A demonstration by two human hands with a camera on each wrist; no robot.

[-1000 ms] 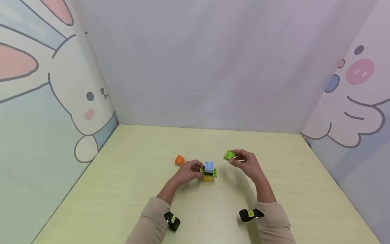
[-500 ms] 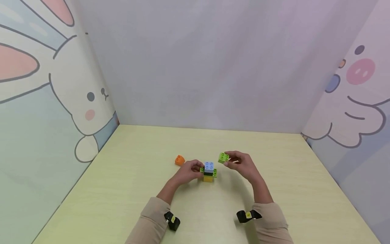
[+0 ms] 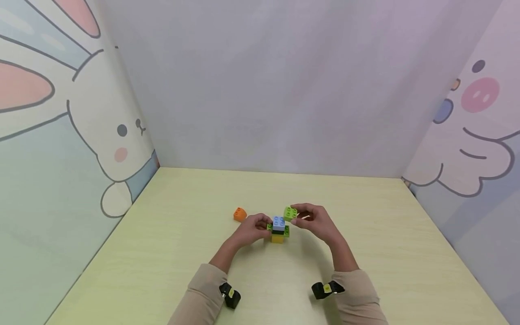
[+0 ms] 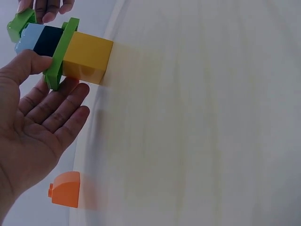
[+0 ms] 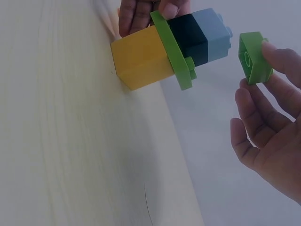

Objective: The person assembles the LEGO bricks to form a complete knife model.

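Observation:
A small tower of toy bricks stands on the table: a yellow block (image 5: 141,57) at the bottom, a flat green plate (image 4: 61,54) over it, then a black brick (image 5: 188,38) and a light blue brick (image 3: 278,223) on top. My left hand (image 3: 250,230) pinches the left end of the green plate between thumb and fingers. Between thumb and fingertips, my right hand (image 3: 317,221) holds a light green brick (image 3: 290,213), its hollow underside facing the tower in the right wrist view. A narrow gap separates that brick from the blue studs there.
An orange brick with a rounded side (image 3: 239,214) lies on the pale wooden table (image 3: 195,194), just beyond the left hand. Curtain walls (image 3: 260,90) with cartoon animals enclose the table at the back and sides.
My right hand has moved left and slightly nearer with the light green brick, from right of the tower to the upper right of the blue brick. The left hand keeps its hold.

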